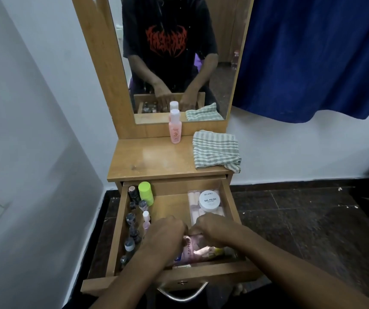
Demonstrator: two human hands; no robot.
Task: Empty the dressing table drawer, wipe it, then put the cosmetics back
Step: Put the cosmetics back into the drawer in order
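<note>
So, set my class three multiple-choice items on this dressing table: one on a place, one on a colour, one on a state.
1. Where does the striped cloth lie? A on the floor; B on the table top, right side; C on the blue curtain.
2. What colour is the cap of the tallest bottle in the drawer? A green; B red; C blue.
3. The drawer is: A shut; B open with cosmetics inside; C open and empty.
Key: 1 B, it rests right of the pink bottle; 2 A, the cap is bright green; 3 B, nail polish bottles line its left wall.
</note>
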